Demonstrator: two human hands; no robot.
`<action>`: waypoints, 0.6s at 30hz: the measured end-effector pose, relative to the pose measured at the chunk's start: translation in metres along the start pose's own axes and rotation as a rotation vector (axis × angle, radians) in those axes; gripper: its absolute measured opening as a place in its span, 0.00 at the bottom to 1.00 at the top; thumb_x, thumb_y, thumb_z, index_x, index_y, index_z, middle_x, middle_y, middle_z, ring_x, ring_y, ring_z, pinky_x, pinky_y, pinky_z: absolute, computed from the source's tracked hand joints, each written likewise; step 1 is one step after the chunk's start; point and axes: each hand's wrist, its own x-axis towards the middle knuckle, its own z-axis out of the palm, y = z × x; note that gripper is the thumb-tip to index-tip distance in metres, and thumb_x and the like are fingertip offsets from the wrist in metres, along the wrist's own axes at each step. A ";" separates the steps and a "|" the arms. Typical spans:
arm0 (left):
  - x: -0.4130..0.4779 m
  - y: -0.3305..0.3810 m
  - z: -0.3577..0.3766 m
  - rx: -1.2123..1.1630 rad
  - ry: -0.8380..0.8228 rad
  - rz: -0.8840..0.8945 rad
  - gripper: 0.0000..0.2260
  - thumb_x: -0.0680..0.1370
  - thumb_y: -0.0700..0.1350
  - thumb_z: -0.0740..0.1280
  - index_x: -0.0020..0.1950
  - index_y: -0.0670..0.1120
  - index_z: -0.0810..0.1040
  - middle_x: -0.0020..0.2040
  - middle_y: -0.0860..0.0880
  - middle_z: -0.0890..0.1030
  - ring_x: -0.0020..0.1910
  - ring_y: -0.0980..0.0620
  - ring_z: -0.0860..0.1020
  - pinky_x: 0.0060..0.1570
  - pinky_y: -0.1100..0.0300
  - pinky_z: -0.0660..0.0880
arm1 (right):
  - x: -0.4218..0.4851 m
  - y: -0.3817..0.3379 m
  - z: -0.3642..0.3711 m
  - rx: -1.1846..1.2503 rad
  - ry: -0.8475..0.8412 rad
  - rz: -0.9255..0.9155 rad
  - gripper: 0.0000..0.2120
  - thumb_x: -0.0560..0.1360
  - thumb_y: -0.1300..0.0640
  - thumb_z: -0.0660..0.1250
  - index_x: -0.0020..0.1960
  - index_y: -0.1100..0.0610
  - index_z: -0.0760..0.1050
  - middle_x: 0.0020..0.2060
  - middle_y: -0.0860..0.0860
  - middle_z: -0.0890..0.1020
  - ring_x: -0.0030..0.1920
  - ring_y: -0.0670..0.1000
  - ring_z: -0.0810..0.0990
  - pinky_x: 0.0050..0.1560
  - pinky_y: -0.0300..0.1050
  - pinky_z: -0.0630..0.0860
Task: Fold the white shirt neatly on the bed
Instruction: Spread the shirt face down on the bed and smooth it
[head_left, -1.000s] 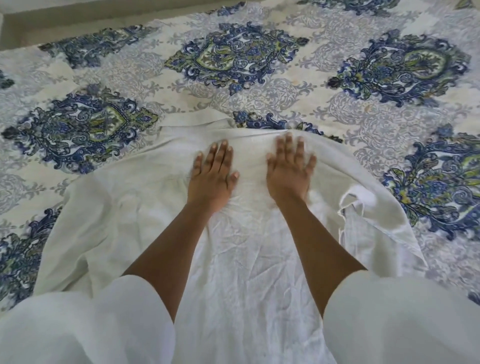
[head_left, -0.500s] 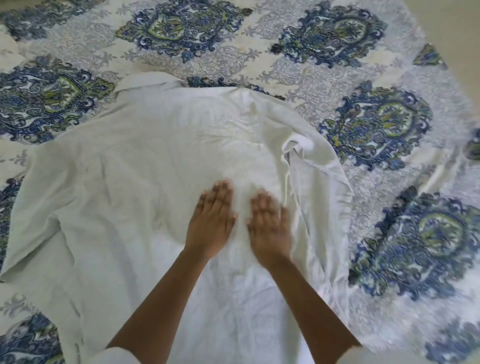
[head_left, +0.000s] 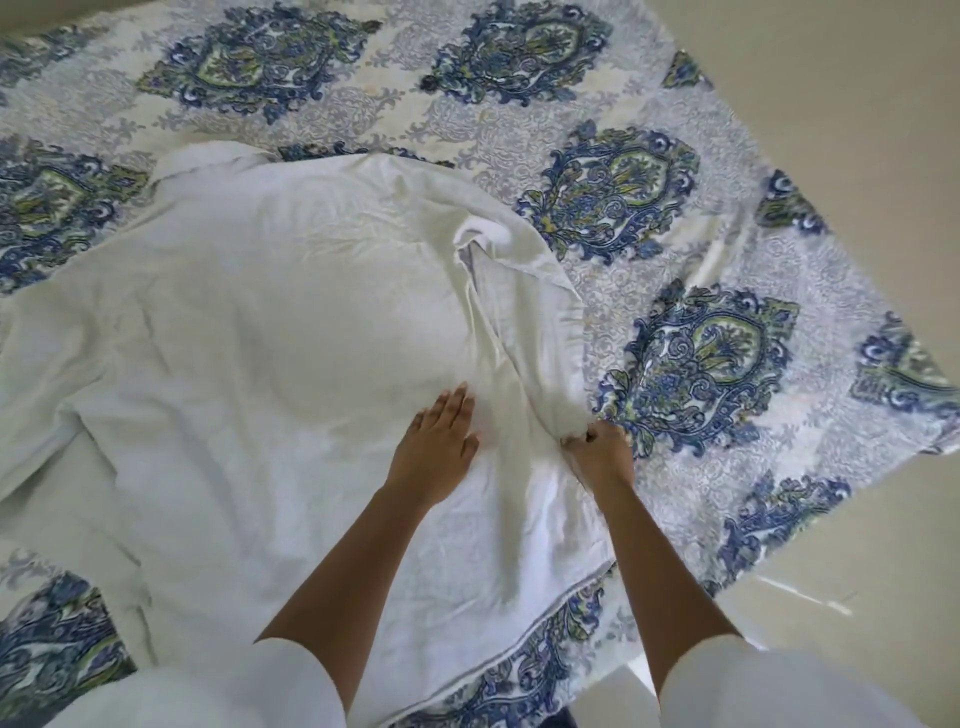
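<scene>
Bed (head_left: 675, 218) in a blue, green and cream medallion print, filling most of the view; pale floor (head_left: 857, 130) along the right. Laid out over the left and middle of it, white shirt (head_left: 249, 338), creased, collar (head_left: 208, 156) at the far end, hem towards the near edge. Right side of the garment bunched into a long ridge running from far to near, partly lying over the body.

Left hand (head_left: 436, 452) flat on the cloth near the middle, fingers straight and together, pointing far, gripping nothing. Right hand (head_left: 602, 457) near it on the right, at the shirt's right edge, fingers clenched round a bunch of the fabric. Forearms (head_left: 353, 561) bare, white sleeves (head_left: 779, 691) at the near edge of the view.
</scene>
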 end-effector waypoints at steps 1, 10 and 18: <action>0.002 0.005 -0.001 -0.009 -0.007 -0.001 0.25 0.82 0.52 0.45 0.77 0.44 0.46 0.78 0.49 0.46 0.77 0.51 0.47 0.75 0.54 0.51 | 0.006 -0.004 -0.009 -0.060 -0.005 -0.021 0.09 0.73 0.58 0.66 0.49 0.63 0.78 0.48 0.61 0.81 0.51 0.60 0.79 0.43 0.45 0.70; 0.015 0.037 0.003 0.001 -0.045 -0.025 0.25 0.83 0.50 0.48 0.77 0.44 0.47 0.78 0.49 0.47 0.77 0.51 0.48 0.74 0.51 0.52 | 0.060 -0.032 -0.103 -0.187 0.500 -0.151 0.17 0.74 0.61 0.62 0.62 0.62 0.69 0.61 0.60 0.72 0.62 0.60 0.70 0.52 0.53 0.73; 0.041 0.045 -0.003 -0.392 0.267 -0.229 0.10 0.76 0.38 0.55 0.54 0.38 0.72 0.49 0.37 0.77 0.52 0.36 0.76 0.48 0.47 0.71 | 0.000 0.015 -0.013 -0.177 -0.325 -0.280 0.07 0.76 0.57 0.63 0.50 0.59 0.76 0.44 0.53 0.75 0.47 0.54 0.76 0.46 0.45 0.73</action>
